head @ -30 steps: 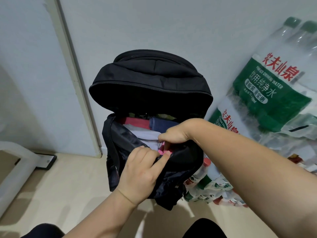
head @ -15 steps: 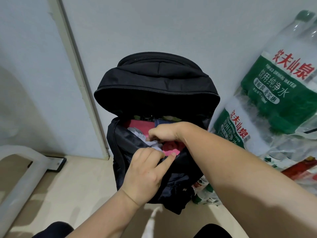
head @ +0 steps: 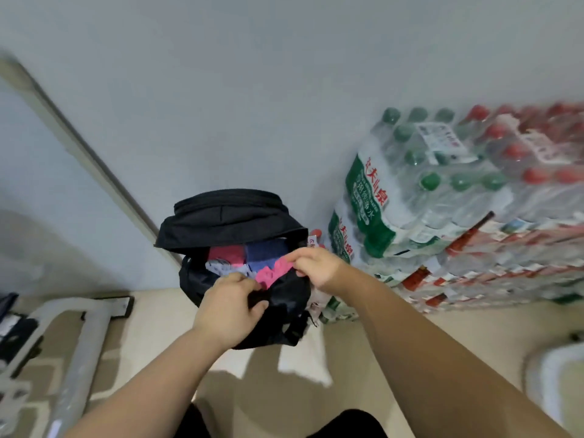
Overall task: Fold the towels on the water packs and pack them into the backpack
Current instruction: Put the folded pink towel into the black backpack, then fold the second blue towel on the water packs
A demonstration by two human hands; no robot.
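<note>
Here, the left hand [head: 229, 306] grips the front rim of the black backpack [head: 284, 298], with its fingers curled over the edge into the opening and its thumb pressed on the outer fabric. The right hand [head: 316, 268], just right of the left hand and slightly farther from the person, pinches the bright pink towel [head: 271, 273] by its far end between thumb and fingertips. This towel runs as a band between the two hands across the front of the opening, and its near end meets the left hand's knuckles.

More towels lie inside the backpack, beyond both hands. A dark pink towel [head: 226, 252] sits at the back, beyond the left hand. A navy towel [head: 267, 248] lies beside it, just left of the right hand's fingertips. A pale lilac towel [head: 221, 268] lies directly beyond the left hand's fingers, and a blue towel [head: 259, 265] lies between the lilac and bright pink ones.

The top flap [head: 227, 219] is thrown back toward the wall [head: 284, 90]. The backpack stands on the floor [head: 151, 311]. Right of the right hand are stacked water packs: the green-capped pack [head: 410, 191] is nearest, and the red-capped packs [head: 521, 184] are farther right. Well to the left of the left hand lies a blurred white frame [head: 79, 327].
</note>
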